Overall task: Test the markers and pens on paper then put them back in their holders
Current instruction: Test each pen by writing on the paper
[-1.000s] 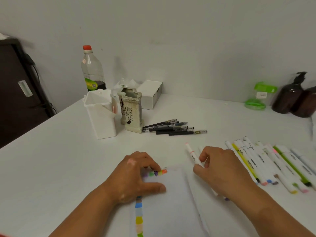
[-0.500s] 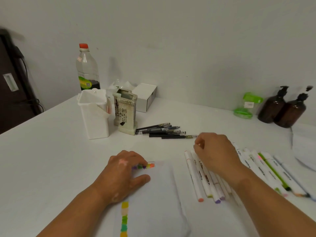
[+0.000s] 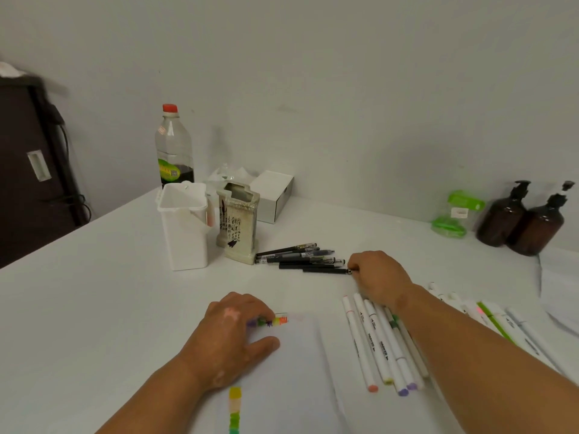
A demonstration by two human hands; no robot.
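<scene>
The right hand's (image 3: 380,277) curled fingers (image 3: 355,267) pinch the right end of a black pen (image 3: 322,270), which lies flat on the table (image 3: 94,292). Its long axis runs left to right and its free end points left. It is the nearest of a loose bunch of pens (image 3: 294,253) lying the same way, their left ends near a ceramic holder (image 3: 239,227) with black brush characters too small to read. A white holder (image 3: 185,227) stands just left of that. The left hand (image 3: 233,336) rests on the paper (image 3: 291,371), fingers (image 3: 260,311) lightly bent over colour swatches, thumb spread. Under the right wrist lie markers (image 3: 376,343) – coloured ends towards the person, barrel print seemingly "MARKER".
</scene>
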